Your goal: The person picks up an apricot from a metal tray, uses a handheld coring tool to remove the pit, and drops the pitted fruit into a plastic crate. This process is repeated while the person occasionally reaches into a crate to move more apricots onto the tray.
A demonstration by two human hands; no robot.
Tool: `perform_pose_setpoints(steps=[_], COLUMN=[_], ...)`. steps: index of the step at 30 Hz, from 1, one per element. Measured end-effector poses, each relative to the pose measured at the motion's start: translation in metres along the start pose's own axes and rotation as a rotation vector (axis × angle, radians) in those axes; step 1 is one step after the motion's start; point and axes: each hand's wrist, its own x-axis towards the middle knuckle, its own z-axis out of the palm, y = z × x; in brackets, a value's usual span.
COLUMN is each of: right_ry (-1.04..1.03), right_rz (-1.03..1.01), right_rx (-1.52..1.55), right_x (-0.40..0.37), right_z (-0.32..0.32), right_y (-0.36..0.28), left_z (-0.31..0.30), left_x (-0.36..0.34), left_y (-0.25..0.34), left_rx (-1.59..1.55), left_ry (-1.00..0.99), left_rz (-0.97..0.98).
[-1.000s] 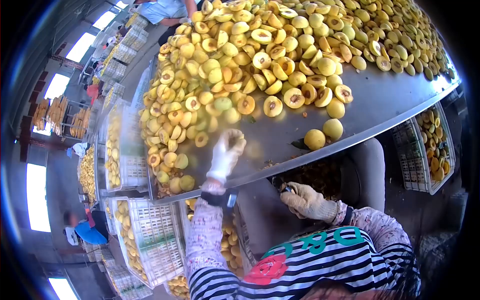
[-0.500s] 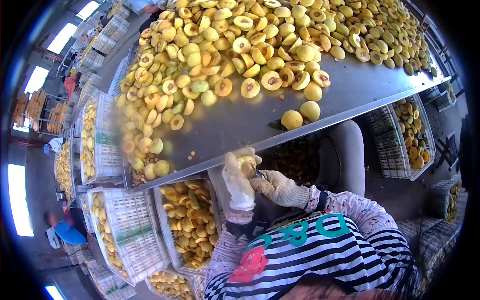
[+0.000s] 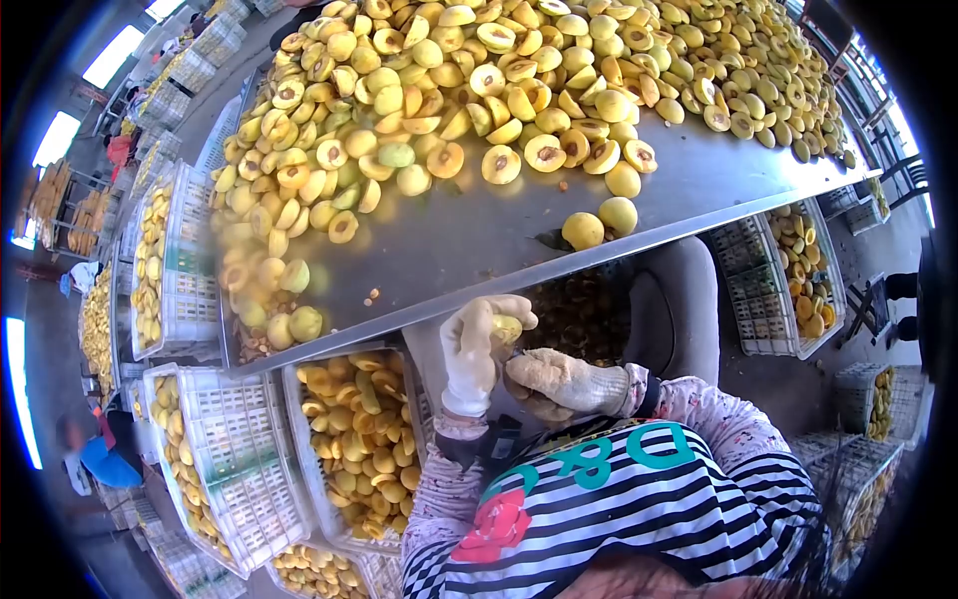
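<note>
My left hand (image 3: 473,349), in a pale glove, is closed round a yellow fruit (image 3: 506,329) just below the metal table's front edge. Close to its right is my right hand (image 3: 564,381) in a knitted glove, with curled fingers; whatever it may hold is hidden. On the metal table (image 3: 439,245) lies a large heap of halved yellow fruit (image 3: 499,95), several with brown centres showing. Two round fruits (image 3: 599,222) rest near the front edge, beside a dark leaf.
White crates of fruit halves stand left of my lap (image 3: 235,449), below the table edge (image 3: 364,439) and at the right (image 3: 783,280). A dark container of brown pieces (image 3: 579,319) is under the edge. A person in blue (image 3: 110,461) is at the far left.
My hands have moved slightly apart, and the fruit sits lower inside my left hand's curled fingers. The view has shifted a little, moving the table and crates leftward.
</note>
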Motion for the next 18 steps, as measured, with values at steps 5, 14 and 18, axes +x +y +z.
perform_pose_setpoints(steps=[5,14,18], right_ry=[-0.502,-0.149,0.081], right_rz=[-0.008,-0.125,-0.098], right_rx=[0.75,0.63,0.292], right_x=[0.014,0.004,0.002], right_z=[-0.008,-0.021,-0.014], right_y=[0.015,0.014,0.0], left_z=[0.008,-0.069,-0.214], left_x=[0.007,-0.03,-0.097], left_y=[-0.011,-0.004,-0.065], left_rx=[-0.279,0.655,1.664], left_ry=[0.024,0.413,0.562], left_rz=[-0.12,0.386,0.121])
